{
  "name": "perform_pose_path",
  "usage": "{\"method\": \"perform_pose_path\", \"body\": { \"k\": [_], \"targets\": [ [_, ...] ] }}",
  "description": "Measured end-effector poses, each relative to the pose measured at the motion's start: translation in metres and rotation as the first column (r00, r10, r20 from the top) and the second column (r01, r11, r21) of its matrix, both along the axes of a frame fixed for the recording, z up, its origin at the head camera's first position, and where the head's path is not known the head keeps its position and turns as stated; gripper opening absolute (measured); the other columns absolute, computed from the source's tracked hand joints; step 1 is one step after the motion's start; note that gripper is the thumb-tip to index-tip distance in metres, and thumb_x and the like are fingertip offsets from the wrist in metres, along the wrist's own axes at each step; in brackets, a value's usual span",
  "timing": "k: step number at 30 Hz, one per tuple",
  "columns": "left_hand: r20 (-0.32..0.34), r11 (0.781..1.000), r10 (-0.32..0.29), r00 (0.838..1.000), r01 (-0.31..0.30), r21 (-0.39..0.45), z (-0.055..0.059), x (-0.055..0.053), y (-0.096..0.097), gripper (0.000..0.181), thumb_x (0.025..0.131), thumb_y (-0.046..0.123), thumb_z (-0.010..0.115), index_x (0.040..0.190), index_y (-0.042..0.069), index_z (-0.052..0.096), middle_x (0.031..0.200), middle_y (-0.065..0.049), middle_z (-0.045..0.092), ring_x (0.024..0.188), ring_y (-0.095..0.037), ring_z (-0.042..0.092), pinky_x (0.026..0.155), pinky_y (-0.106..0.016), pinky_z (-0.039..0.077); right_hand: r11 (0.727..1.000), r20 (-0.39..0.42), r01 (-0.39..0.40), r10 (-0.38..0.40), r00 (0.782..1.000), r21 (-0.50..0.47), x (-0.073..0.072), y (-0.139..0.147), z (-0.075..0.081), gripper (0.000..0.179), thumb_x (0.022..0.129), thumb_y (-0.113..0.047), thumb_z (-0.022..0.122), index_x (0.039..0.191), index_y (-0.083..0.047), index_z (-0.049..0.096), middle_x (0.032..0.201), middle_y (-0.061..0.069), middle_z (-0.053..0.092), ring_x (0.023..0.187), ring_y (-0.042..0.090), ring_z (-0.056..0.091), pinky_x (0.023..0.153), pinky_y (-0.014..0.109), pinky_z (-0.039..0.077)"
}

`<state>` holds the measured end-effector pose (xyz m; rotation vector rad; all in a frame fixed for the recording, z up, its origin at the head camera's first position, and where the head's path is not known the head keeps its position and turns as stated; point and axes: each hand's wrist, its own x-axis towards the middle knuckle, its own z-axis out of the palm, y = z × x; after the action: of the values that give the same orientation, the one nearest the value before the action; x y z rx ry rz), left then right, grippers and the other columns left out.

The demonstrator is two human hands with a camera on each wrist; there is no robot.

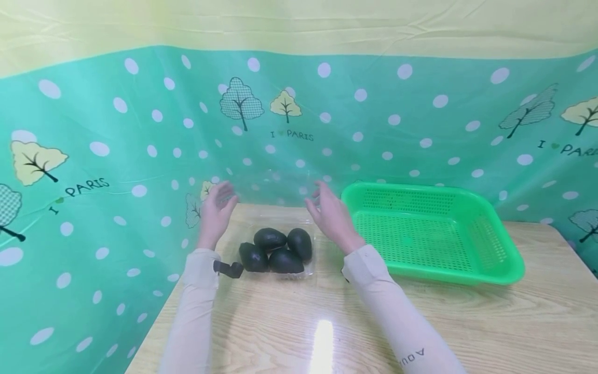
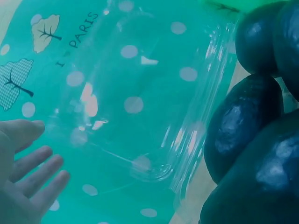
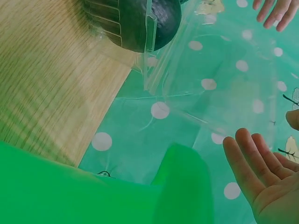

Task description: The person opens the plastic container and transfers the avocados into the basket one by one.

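Note:
Several dark, glossy avocados sit close together in a clear plastic clamshell box on the table. Its transparent lid stands raised at the back, against the patterned cloth. My left hand is at the lid's left side, fingers spread and relaxed, holding nothing; the left wrist view shows these fingers beside the plastic. On the opposite side, my right hand is raised with its palm toward the lid. Its extended fingers come right up to the lid's edge in the right wrist view, with an empty palm.
Close to my right forearm stands a green perforated plastic basket, with nothing inside. A green dotted cloth hangs behind and to the left of the wooden table. A black device is on my left wrist.

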<state>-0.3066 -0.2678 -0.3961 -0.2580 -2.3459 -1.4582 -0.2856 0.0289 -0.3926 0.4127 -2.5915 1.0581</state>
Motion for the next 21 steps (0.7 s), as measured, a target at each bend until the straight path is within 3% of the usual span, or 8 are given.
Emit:
{"method": "perform_pose_path", "body": {
  "k": [13,21],
  "targets": [
    [0.071,0.999,0.035,0.997,-0.032,-0.043,0.003,0.012,-0.001,0.043,0.099,0.015,0.059,0.139,0.002,0.050,0.139,-0.020,0.055,0.127,-0.036,0.053,0.107,-0.050,0.045,0.999,0.034,-0.028,0.027,0.999,0.025,0.009,0.002,0.003,0.049,0.102,-0.033,0.052,0.142,-0.005,0.042,0.126,0.012,0.061,0.110,0.026,0.065,0.089,0.040,0.057],
    [0.134,0.995,0.030,0.990,-0.017,-0.099,-0.006,0.019,-0.005,0.043,0.099,0.016,0.058,0.140,0.003,0.050,0.136,-0.020,0.056,0.125,-0.038,0.054,0.107,-0.052,0.044,0.997,0.033,-0.054,0.052,0.998,0.062,0.015,0.000,-0.001,0.047,0.101,-0.033,0.053,0.138,-0.004,0.045,0.123,0.011,0.061,0.108,0.025,0.064,0.085,0.038,0.058]
  ]
}}
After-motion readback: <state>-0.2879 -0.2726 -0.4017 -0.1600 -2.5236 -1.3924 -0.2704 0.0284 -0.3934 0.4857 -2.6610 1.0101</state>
